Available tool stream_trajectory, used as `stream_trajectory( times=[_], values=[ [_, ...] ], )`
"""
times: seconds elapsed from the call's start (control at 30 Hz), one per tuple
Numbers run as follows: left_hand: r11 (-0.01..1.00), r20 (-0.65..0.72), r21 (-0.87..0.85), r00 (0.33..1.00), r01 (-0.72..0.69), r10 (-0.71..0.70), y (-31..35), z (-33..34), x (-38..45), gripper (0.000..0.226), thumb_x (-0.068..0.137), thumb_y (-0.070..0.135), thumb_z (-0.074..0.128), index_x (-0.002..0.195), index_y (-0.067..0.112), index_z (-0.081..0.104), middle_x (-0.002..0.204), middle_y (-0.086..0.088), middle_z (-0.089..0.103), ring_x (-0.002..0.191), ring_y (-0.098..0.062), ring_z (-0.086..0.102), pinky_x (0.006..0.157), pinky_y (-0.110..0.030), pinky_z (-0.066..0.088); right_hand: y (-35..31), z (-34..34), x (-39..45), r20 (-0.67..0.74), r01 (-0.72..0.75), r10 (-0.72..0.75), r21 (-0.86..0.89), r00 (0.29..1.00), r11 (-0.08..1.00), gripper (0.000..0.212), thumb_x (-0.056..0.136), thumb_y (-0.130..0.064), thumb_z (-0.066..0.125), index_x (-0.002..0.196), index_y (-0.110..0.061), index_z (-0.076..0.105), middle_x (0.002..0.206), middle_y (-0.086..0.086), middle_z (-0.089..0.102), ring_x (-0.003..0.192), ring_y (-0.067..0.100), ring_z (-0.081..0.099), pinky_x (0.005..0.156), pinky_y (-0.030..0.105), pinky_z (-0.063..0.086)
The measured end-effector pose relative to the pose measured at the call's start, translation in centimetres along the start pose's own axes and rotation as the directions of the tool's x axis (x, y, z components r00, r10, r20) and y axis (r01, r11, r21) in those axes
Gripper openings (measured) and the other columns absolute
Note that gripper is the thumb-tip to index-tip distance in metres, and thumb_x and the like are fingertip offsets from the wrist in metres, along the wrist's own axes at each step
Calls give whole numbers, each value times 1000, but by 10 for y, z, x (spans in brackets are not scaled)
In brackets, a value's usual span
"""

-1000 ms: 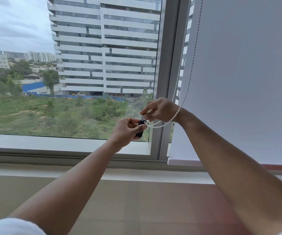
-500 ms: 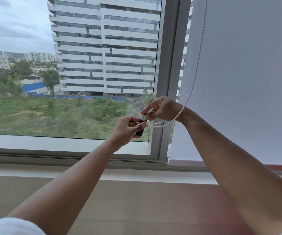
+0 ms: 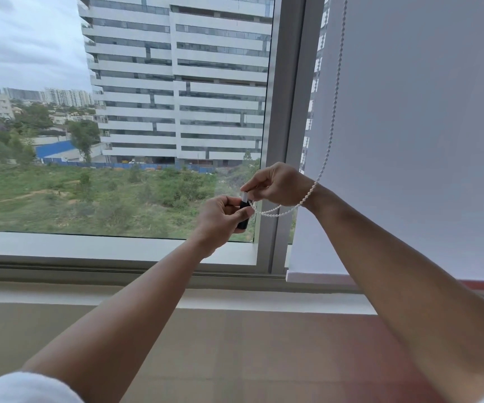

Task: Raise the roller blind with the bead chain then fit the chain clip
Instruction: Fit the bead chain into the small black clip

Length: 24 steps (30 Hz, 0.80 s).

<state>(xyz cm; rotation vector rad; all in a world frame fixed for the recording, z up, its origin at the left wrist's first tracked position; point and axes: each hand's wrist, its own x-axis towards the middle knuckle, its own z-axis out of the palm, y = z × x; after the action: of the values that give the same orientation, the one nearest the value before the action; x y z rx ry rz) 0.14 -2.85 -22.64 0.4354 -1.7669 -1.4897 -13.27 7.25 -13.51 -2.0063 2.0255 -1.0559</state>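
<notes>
A white roller blind (image 3: 427, 135) covers the right window pane, its bottom bar (image 3: 313, 277) just above the sill. The white bead chain (image 3: 334, 112) hangs down the blind's left side, drapes over my right wrist and loops back to my fingers. My left hand (image 3: 220, 221) grips a small black chain clip (image 3: 243, 212) with a pale upper end. My right hand (image 3: 275, 184) pinches the chain right at the clip's top. Both hands meet in front of the grey window post.
The grey vertical window post (image 3: 287, 126) stands between the open left pane and the blind. A white sill (image 3: 89, 245) runs below the glass. Beneath it lies a tiled ledge or floor (image 3: 235, 344). White sleeves show at the bottom corners.
The hands have stayed together at the clip with only slight finger shifts. The hanging chain now reads as a single strand along the blind rather than two spread strands.
</notes>
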Motion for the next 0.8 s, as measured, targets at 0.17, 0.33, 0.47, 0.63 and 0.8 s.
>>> stream_trajectory(
  times=[0.17,0.33,0.47,0.63,0.8],
  values=[
    [999,-48,33,999,8,-6,-3,6,3,23,83,16,79,100,8,66,92,-13,74,84,-23,72,77,-41,63,5,1,1,-29,-12,11,-27,1000,1000,21,82,-3,75,103,-5,76,95,11,77,85,20,73,86,28,59],
    [999,-14,-5,999,33,-33,-8,6,6,19,85,14,77,97,12,62,94,-13,73,86,-21,71,72,-33,63,9,8,0,-60,-51,51,6,997,999,21,82,-6,76,103,-6,76,96,11,77,84,18,71,82,22,57],
    [996,14,-33,997,79,-79,-18,13,5,19,88,13,73,100,9,59,93,-12,70,86,-21,68,69,-31,63,19,15,-9,-48,-113,118,88,992,990,22,82,-9,77,103,-3,75,75,2,72,61,4,65,62,14,55],
    [991,19,-37,991,131,-130,-37,20,3,19,89,13,72,101,9,57,98,-14,69,93,-25,67,81,-43,61,36,26,-23,-53,-161,177,219,983,962,20,79,-15,80,95,-4,75,78,4,73,66,5,67,62,17,53],
    [988,15,-23,988,154,-154,-53,27,4,18,90,12,72,98,12,56,97,-13,69,91,-25,66,86,-49,60,55,42,-34,-121,-210,251,281,960,936,19,78,-22,82,91,-10,76,80,3,74,70,4,68,64,14,52]
  ],
)
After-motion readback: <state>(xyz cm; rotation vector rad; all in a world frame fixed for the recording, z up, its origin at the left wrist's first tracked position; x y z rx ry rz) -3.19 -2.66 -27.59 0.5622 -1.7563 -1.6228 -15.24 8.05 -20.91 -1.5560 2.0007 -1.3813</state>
